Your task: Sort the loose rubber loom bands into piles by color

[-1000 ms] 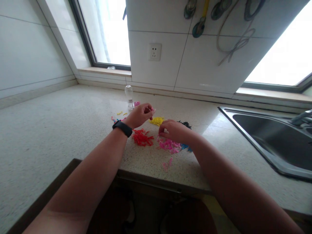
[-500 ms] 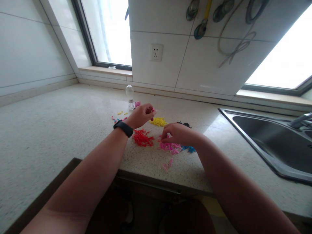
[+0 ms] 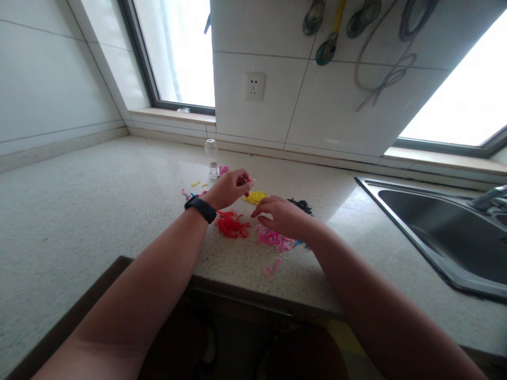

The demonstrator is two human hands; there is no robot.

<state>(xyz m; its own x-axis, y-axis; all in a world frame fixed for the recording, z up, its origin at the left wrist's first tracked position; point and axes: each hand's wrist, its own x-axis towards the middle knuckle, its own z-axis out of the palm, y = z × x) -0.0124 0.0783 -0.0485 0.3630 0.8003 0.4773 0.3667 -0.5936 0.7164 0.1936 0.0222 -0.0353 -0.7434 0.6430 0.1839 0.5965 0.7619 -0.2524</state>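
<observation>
My left hand, with a dark band at the wrist, is closed in a pinch on small pink rubber bands just left of the yellow pile. Over the pink rubber band pile hovers my right hand, thumb and fingers apart, with nothing visible between them. Red rubber bands lie heaped between my forearms. Yellow bands sit behind, and black bands lie beyond my right hand. Blue bands are partly hidden by my right wrist. Two or so loose pink bands lie nearer the counter edge.
A clear bottle stands at the back beside a small pink object. Mixed-colour bands and a few yellow pieces lie left of my left hand. A steel sink is set into the counter at right.
My right hand has lifted off the pink pile and shifted slightly left and away from me, its fingers spreading. More of the black pile shows. My left hand stays in place.
</observation>
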